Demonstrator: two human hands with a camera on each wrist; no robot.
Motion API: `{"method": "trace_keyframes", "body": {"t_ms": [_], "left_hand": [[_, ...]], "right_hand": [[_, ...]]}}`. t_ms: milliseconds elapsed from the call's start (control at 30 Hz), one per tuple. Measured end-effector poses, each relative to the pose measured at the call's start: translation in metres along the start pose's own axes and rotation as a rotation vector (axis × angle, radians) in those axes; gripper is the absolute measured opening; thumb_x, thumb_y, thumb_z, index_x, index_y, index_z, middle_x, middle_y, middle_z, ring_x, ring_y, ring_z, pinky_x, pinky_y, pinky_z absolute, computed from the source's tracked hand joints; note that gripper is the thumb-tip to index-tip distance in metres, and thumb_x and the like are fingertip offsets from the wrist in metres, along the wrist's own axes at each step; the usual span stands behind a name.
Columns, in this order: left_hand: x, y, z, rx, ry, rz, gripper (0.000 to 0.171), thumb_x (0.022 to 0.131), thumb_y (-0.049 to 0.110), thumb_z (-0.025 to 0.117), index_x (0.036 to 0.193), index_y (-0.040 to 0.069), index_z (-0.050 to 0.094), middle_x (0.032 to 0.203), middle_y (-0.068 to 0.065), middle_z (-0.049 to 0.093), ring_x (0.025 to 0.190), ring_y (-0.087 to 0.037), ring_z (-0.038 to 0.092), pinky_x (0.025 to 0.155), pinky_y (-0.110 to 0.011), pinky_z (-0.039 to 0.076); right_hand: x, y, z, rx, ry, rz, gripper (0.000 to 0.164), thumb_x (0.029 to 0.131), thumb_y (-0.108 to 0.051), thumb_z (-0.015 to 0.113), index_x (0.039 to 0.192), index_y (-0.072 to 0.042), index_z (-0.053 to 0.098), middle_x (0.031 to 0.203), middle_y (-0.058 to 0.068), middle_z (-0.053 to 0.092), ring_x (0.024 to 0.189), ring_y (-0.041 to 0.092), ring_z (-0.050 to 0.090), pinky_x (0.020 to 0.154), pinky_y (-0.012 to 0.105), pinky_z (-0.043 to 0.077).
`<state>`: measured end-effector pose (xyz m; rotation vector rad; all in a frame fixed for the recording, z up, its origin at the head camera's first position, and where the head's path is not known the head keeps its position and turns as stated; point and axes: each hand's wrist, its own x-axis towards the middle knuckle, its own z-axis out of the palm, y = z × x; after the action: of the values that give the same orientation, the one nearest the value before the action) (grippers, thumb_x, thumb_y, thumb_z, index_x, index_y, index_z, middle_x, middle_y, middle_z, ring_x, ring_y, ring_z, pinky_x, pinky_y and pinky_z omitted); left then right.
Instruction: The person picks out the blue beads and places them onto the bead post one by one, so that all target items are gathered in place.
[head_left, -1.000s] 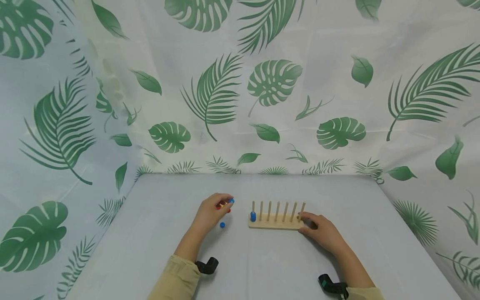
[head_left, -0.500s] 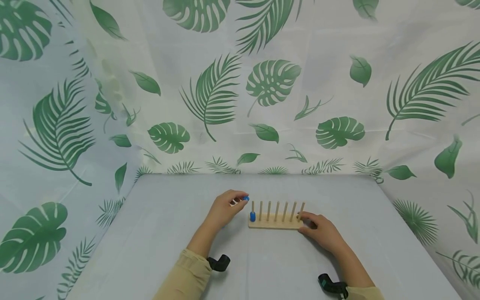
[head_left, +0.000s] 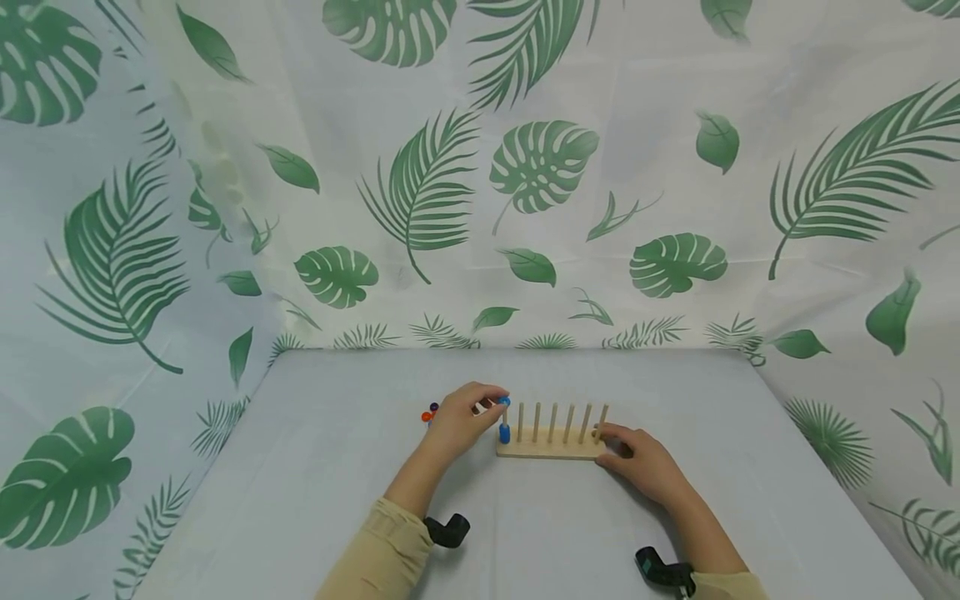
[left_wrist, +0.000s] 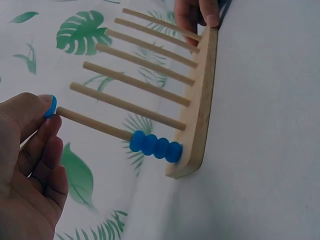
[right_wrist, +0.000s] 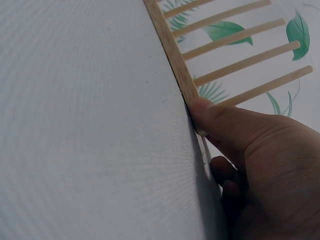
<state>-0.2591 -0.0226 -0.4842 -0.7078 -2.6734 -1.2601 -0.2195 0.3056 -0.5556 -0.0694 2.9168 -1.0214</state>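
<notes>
A wooden peg rack [head_left: 551, 451] with a row of upright pegs stands on the table. On its leftmost peg [left_wrist: 95, 123], several blue beads [left_wrist: 155, 146] are stacked at the base. Thumb and fingers of my left hand [head_left: 462, 423] pinch another blue bead [left_wrist: 52, 106] right at that peg's tip; whether the peg has entered its hole I cannot tell. My right hand [head_left: 647, 463] grips the rack's right end, its thumb [right_wrist: 212, 112] against the base edge. The other pegs [head_left: 553, 421] carry no beads.
Loose beads, including an orange one [head_left: 426, 417] and a dark one [head_left: 434, 407], lie left of the rack, partly hidden behind the left hand. White table cloth [head_left: 555, 533] surrounds the rack, and a leaf-patterned sheet [head_left: 450, 317] rises behind.
My left hand has carried the blue bead rightward from the loose beads to the top of the leftmost peg. The right hand and the rack have stayed in place.
</notes>
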Motion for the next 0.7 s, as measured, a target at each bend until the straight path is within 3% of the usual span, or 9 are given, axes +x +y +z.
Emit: {"method": "trace_keyframes", "body": {"t_ms": [533,700], "left_hand": [[-0.003,-0.011,0.012,-0.005,-0.004,-0.032,0.023,0.096,0.030,0.066,0.118,0.022,0.070,0.106,0.006,0.068,0.095,-0.009,0.061,0.079,-0.023,0.052],[-0.006,-0.016,0.018,-0.023,-0.011,-0.072,0.024,0.096,0.031,0.066,0.118,0.022,0.070,0.105,0.006,0.067,0.095,-0.010,0.060,0.079,-0.024,0.052]], "right_hand": [[0.000,0.000,0.000,0.001,0.005,-0.009,0.055,0.085,-0.044,0.074,0.133,-0.021,0.062,0.129,0.016,0.062,0.117,0.034,0.058,0.096,0.057,0.047],[0.000,0.000,0.000,-0.002,0.010,-0.017,0.055,0.085,-0.046,0.074,0.132,-0.021,0.062,0.128,0.016,0.062,0.117,0.035,0.058,0.095,0.056,0.047]]}}
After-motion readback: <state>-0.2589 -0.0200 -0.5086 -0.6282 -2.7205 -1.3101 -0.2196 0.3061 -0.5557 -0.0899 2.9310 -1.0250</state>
